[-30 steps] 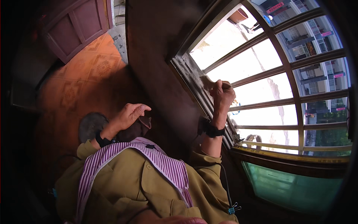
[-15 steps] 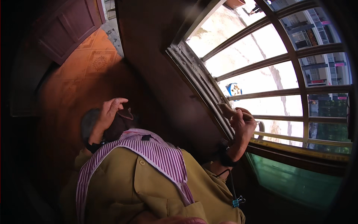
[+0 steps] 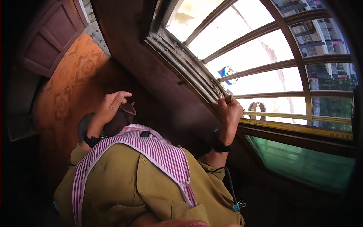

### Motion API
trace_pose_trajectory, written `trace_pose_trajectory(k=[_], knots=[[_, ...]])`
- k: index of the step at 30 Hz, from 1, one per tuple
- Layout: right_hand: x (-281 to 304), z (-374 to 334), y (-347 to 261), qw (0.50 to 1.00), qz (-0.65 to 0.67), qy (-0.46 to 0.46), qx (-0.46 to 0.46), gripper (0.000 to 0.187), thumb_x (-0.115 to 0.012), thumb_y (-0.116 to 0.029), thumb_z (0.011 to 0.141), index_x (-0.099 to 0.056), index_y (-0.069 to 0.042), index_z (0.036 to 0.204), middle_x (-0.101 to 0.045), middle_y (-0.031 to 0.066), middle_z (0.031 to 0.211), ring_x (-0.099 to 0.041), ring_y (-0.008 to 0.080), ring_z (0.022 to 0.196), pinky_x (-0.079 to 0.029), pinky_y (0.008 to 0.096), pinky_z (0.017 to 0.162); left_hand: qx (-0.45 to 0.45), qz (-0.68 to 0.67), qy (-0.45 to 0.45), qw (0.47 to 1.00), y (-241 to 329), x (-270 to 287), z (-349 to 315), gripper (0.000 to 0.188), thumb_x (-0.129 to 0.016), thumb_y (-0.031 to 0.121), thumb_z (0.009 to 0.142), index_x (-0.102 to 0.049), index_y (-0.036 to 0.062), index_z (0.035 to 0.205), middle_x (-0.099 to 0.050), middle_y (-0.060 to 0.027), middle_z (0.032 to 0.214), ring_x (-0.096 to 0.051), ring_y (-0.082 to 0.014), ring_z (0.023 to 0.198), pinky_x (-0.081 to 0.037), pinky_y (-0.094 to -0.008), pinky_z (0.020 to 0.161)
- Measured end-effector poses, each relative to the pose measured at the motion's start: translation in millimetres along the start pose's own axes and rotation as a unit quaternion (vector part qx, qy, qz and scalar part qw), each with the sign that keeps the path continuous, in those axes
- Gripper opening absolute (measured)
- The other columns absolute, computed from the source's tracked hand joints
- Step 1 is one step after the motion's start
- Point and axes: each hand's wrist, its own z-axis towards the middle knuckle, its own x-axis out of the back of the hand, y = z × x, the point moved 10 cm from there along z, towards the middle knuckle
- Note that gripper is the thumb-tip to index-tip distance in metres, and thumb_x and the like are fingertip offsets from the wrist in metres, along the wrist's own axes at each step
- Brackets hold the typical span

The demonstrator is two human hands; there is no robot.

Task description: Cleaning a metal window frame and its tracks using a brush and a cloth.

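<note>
My left hand [image 3: 112,108] is raised before my chest, fingers bent together on a dark brown cloth [image 3: 121,118] with a paler edge. The cloth hangs beside the palm, and part of it is hidden behind the wrist. My right hand [image 3: 230,109] is closed in a fist at the window's sliding track [image 3: 189,73], near its lower right end. What the fist holds is mostly covered by the fingers and cannot be made out. Dirt and pale debris lie along the track. A ring-shaped thing [image 3: 257,110] shows behind the bars, just right of the fist.
Metal window bars [image 3: 261,70] rise beyond the track, with a blue bucket [image 3: 228,74] on bright ground outside. A yellow strip [image 3: 298,128] runs along the frame above green glass [image 3: 302,162]. To the left are orange floor tiles [image 3: 75,75] and a brown door [image 3: 51,36].
My right hand has moved left and slightly up, down against the track; the tan piece that stuck out of it is now hidden. My left hand rose slightly with the cloth.
</note>
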Motion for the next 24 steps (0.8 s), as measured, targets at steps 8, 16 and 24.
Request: trace_pose_trajectory(k=[8,16,24], knots=[[-13,7,-50,0.945,0.324,-0.034,0.015,0.018,-0.06,-0.014,0.085,-0.065,0.001,0.077,-0.057,0.0032,0.053,-0.053,0.0083,0.044,-0.041,0.0208,0.04,-0.035,0.01,-0.007,0.999,14,-3,-1,0.052,-0.037,0.042,0.099,-0.063,-0.0028,0.103,-0.056,-0.0041,0.069,-0.054,-0.0112,0.068,-0.043,-0.0245,0.065],[-82,20,-152,0.962,0.203,-0.078,0.166,0.025,-0.064,-0.018,0.084,-0.062,0.002,0.069,-0.058,0.0072,0.053,-0.051,0.0058,0.051,-0.043,0.0263,0.05,-0.019,0.02,0.022,0.999,9,7,-14,0.05,-0.038,0.042,0.099,-0.064,-0.0009,0.103,-0.057,-0.0065,0.07,-0.056,-0.0129,0.069,-0.045,-0.0267,0.065],[-73,23,-147,0.95,0.261,-0.086,0.148,0.022,-0.06,-0.018,0.09,-0.064,0.003,0.082,-0.06,0.0047,0.057,-0.055,0.0071,0.048,-0.044,0.0218,0.045,-0.008,0.0,0.091,0.996,-9,37,-35,0.05,-0.039,0.042,0.098,-0.065,-0.0008,0.103,-0.057,-0.0066,0.069,-0.057,-0.0133,0.069,-0.045,-0.0268,0.065]])
